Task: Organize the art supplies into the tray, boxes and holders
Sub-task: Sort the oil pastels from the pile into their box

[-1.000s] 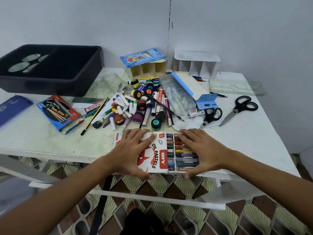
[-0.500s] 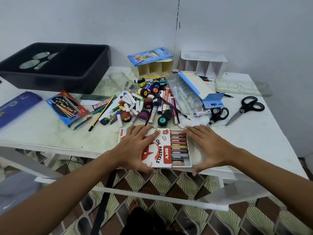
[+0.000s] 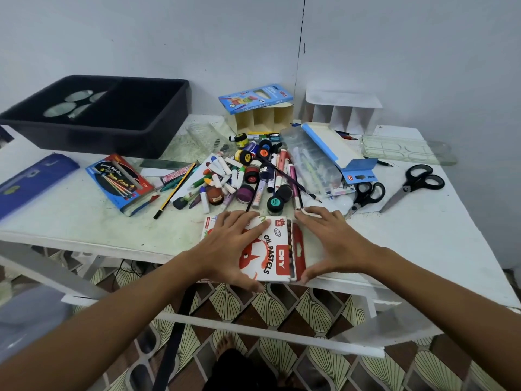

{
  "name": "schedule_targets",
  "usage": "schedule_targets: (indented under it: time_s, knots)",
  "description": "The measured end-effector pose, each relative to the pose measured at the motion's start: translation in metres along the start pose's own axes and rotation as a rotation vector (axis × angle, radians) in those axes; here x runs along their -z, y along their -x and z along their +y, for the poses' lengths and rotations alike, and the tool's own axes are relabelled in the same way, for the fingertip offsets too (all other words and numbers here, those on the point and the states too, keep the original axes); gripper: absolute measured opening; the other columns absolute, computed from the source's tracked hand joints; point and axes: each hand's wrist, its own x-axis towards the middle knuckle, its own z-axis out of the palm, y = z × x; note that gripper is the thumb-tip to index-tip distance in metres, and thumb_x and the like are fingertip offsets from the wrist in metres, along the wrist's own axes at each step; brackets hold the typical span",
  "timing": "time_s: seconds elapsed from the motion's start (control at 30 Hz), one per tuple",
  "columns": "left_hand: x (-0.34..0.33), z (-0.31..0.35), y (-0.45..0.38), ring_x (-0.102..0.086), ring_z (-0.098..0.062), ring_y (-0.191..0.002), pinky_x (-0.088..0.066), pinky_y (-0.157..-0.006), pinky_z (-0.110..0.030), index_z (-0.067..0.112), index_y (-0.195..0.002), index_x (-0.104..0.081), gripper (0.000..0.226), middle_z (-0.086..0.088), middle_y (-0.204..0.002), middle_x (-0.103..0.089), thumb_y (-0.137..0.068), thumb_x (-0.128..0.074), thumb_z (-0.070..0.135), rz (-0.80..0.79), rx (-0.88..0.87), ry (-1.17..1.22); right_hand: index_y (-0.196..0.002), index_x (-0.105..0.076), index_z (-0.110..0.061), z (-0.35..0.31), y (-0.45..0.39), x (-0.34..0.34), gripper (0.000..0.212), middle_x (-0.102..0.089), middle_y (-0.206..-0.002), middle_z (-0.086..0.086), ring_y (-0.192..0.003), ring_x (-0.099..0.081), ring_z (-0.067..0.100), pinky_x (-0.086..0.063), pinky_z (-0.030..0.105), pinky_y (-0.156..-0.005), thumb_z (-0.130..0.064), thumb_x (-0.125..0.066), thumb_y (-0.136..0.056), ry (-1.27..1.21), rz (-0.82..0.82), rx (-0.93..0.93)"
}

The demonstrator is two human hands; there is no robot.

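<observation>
Closing the red-and-white card oil pastels box (image 3: 265,249): your left hand (image 3: 228,246) presses flat, right hand (image 3: 332,244) flat-fingered pushes tray; nxt, seat fully.

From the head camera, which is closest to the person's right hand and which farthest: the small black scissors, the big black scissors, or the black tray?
Measured from the right hand:
1. Small black scissors, just beyond the hand, slightly right.
2. Big black scissors, farther right, near the table's right edge.
3. Black tray, far across at the table's back left.
</observation>
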Motion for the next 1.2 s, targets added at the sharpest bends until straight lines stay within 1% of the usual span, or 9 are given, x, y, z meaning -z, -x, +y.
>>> schedule_targets:
  time_s: [0.1, 0.2, 0.27, 0.37, 0.77, 0.9, 0.97, 1.1, 1.2]
  knots:
    - [0.0, 0.0, -0.001, 0.005, -0.02, -0.141, 0.009, -0.113, -0.042, 0.03, -0.155, -0.002, 0.126, -0.006, -0.161, -0.003, -0.057, -0.046, 0.094, 0.011, -0.002, -0.006, -0.151, -0.028, -0.019, -0.001, -0.003, -0.005, 0.131, -0.03, -0.153, -0.004, -0.139, -0.013, 0.015, -0.014, 0.036, -0.113, -0.095, -0.045, -0.046, -0.002, 0.001, 0.005]
    - [-0.001, -0.002, 0.0, 0.004, -0.021, -0.141, 0.009, -0.113, -0.042, 0.03, -0.155, -0.002, 0.125, -0.006, -0.16, -0.003, -0.058, -0.048, 0.092, 0.006, 0.009, -0.019, -0.148, -0.035, -0.019, -0.006, -0.007, -0.009, 0.122, -0.033, -0.146, -0.004, -0.131, -0.017, 0.014, -0.018, 0.036, -0.112, -0.086, -0.062, -0.051, -0.056, 0.017, -0.004]
    - [-0.001, -0.003, 0.001, 0.003, -0.023, -0.142, 0.008, -0.115, -0.043, 0.03, -0.155, -0.003, 0.126, -0.006, -0.161, -0.004, -0.056, -0.041, 0.097, 0.009, 0.012, -0.028, -0.147, -0.038, -0.018, -0.009, -0.008, -0.009, 0.122, -0.033, -0.143, -0.004, -0.13, -0.018, 0.013, -0.019, 0.035, -0.112, -0.086, -0.058, -0.048, -0.078, 0.031, -0.004]
    - [-0.003, 0.0, -0.002, 0.002, -0.022, -0.142, 0.004, -0.116, -0.048, 0.03, -0.155, -0.004, 0.127, -0.006, -0.16, -0.006, -0.052, -0.029, 0.101, 0.014, 0.013, -0.027, -0.145, -0.04, -0.02, -0.014, -0.012, -0.01, 0.119, -0.032, -0.141, -0.003, -0.129, -0.019, 0.014, -0.019, 0.034, -0.111, -0.084, -0.052, -0.046, -0.115, 0.024, -0.005]
    - [0.006, 0.002, 0.0, 0.001, -0.022, -0.141, 0.002, -0.115, -0.046, 0.031, -0.155, -0.002, 0.129, -0.004, -0.159, -0.005, -0.05, -0.031, 0.102, 0.039, 0.023, 0.009, -0.148, -0.036, -0.025, -0.009, -0.008, -0.003, 0.109, -0.025, -0.141, -0.007, -0.127, -0.021, 0.01, -0.027, 0.029, -0.11, -0.065, -0.081, -0.056, -0.201, 0.042, 0.006]
    - [0.033, -0.001, 0.002, -0.005, -0.021, -0.139, 0.004, -0.112, -0.037, 0.027, -0.155, -0.009, 0.126, -0.004, -0.156, -0.011, -0.054, -0.039, 0.095, 0.175, 0.049, -0.021, -0.142, -0.044, -0.035, -0.003, -0.009, 0.013, 0.101, -0.019, -0.138, -0.023, -0.127, -0.031, 0.005, -0.034, 0.02, -0.103, -0.068, -0.078, -0.053, -0.538, 0.102, 0.007]
    - [0.052, -0.007, 0.0, -0.01, -0.019, -0.138, -0.003, -0.113, -0.038, 0.027, -0.155, -0.012, 0.127, -0.004, -0.155, -0.015, -0.052, -0.038, 0.097, 0.264, 0.125, 0.014, -0.135, -0.051, -0.038, -0.008, -0.015, 0.026, 0.083, -0.028, -0.142, -0.015, -0.124, -0.043, 0.006, -0.045, 0.017, -0.093, -0.063, -0.073, -0.059, -0.795, 0.177, 0.002]
    - [0.077, -0.015, -0.015, -0.024, -0.025, -0.133, -0.018, -0.11, -0.045, 0.024, -0.153, -0.021, 0.127, -0.007, -0.15, -0.027, -0.05, -0.036, 0.097, 0.476, 0.312, 0.031, -0.129, -0.055, -0.033, -0.038, -0.034, 0.044, 0.05, -0.065, -0.122, 0.007, -0.101, -0.068, 0.029, -0.058, 0.04, -0.081, -0.04, -0.071, -0.082, -1.408, 0.237, -0.039]
    - [0.084, -0.01, -0.029, -0.025, -0.026, -0.132, -0.021, -0.109, -0.047, 0.025, -0.152, -0.019, 0.127, -0.007, -0.148, -0.027, -0.05, -0.039, 0.098, 0.522, 0.459, 0.067, -0.132, -0.052, -0.024, -0.061, -0.056, 0.052, 0.043, -0.069, -0.111, 0.013, -0.094, -0.07, 0.032, -0.058, 0.047, -0.079, -0.025, -0.061, -0.09, -1.595, 0.32, -0.11]
